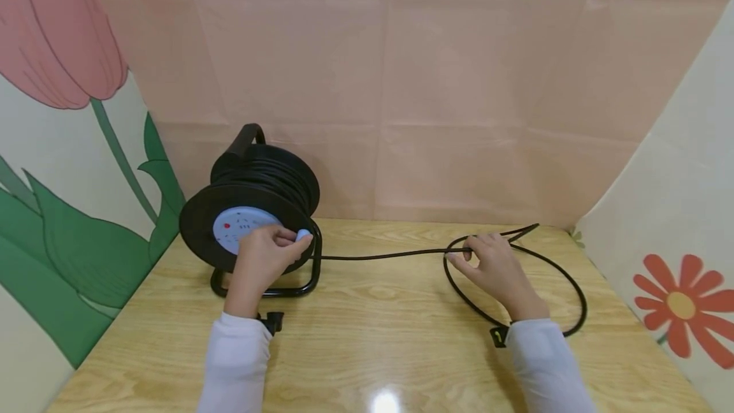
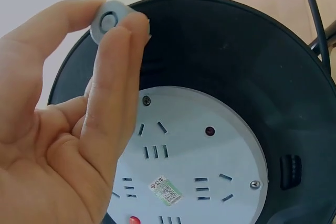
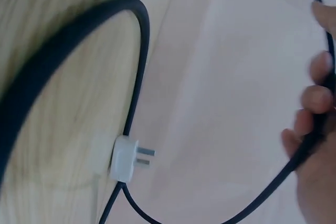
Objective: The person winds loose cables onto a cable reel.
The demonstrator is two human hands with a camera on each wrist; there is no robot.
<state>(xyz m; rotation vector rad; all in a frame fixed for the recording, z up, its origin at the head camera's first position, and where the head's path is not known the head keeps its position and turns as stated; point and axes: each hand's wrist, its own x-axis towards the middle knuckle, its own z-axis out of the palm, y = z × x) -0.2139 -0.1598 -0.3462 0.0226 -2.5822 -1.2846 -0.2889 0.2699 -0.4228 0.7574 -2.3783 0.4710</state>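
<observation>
A black cable reel point(image 1: 197, 225) stands on its tube frame at the left of the table, wound with black cable. Its pale socket panel point(image 2: 184, 166) has several slots and a red button. My left hand point(image 1: 259, 257) pinches the grey-blue crank knob point(image 2: 108, 22) between thumb and fingers at the reel's right rim. From the reel, the cable point(image 1: 390, 254) runs straight to the right. There my right hand point(image 1: 497, 269) holds it with curled fingers. Past that hand the cable lies in a loose loop. A white two-pin plug point(image 3: 123, 161) shows in the right wrist view.
The wooden table point(image 1: 367, 330) meets a pink backdrop point(image 1: 390, 113) behind the reel. Flower-printed sheets stand at the left point(image 1: 92, 241) and right point(image 1: 682, 209). The reel's black carrying handle point(image 1: 243, 139) rises at the back.
</observation>
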